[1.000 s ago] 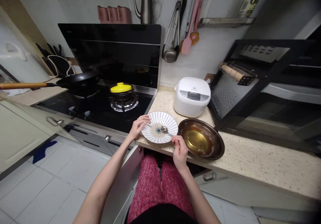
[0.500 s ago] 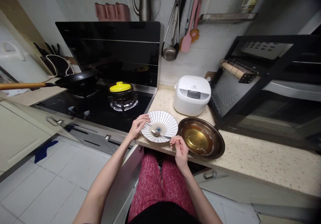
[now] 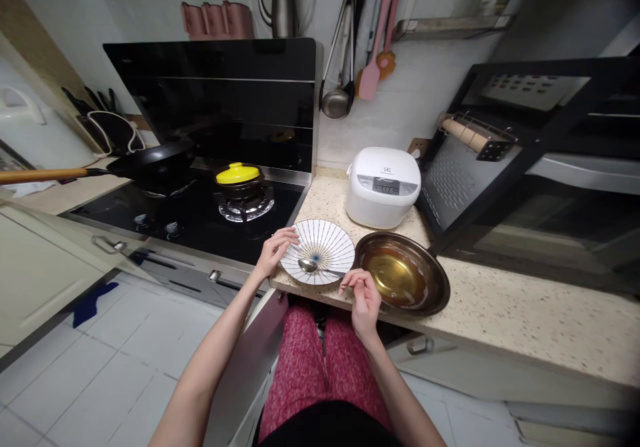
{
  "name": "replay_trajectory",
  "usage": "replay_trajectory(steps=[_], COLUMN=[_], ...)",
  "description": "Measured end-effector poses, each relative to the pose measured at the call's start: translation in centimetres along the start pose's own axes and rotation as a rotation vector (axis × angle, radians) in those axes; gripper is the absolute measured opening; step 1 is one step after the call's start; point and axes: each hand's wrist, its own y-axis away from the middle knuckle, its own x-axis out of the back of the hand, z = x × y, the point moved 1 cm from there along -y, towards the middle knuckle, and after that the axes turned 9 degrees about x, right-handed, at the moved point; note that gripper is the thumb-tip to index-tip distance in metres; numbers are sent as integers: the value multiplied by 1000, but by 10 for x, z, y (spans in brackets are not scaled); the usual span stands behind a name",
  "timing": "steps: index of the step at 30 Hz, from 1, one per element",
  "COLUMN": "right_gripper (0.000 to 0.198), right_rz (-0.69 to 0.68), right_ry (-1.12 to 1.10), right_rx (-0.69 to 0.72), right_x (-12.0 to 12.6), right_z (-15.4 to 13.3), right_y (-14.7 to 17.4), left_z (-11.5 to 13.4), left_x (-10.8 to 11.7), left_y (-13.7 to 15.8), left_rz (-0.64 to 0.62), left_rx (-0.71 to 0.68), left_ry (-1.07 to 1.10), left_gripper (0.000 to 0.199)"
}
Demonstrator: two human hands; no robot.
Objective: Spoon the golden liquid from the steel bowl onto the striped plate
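A white plate (image 3: 330, 239) with dark radiating lines lies at the counter's front edge. Over its left rim is my left hand (image 3: 274, 252), fingers curled together; a thin pale line runs from them toward the middle, and I cannot tell whether it is a handle or part of the plate's pattern. My right hand (image 3: 365, 298) is closed at the plate's right front side, on the end of a metal spoon (image 3: 308, 265). The spoon's bowl is above the plate's centre. Close to my right hand stands a wide brown metal basin (image 3: 440, 287) with shiny golden insides.
Behind the plate is a white rice cooker (image 3: 384, 190). On the black stove (image 3: 200, 227) at left are a small pot with a yellow lid (image 3: 239, 175) and a black wok (image 3: 150, 165), its wooden handle sticking out left. A dark rack (image 3: 450, 200) stands right. A cabinet door (image 3: 245, 360) hangs open below.
The view has shifted slightly. The spoon's bowl has moved a little to the left over the plate, and my right hand has turned slightly. My left hand stays at the plate's left rim.
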Motion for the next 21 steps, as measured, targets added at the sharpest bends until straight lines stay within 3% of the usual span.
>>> replay_trajectory(steps=[21], right_gripper=[25], right_rz=[218], right_ry=[147], right_rx=[125], right_x=[36], right_z=[-38], right_y=[-14], left_z=[3], left_x=[1], left_y=[0], left_rz=[3], left_rx=[20], left_ry=[-22], left_gripper=[37])
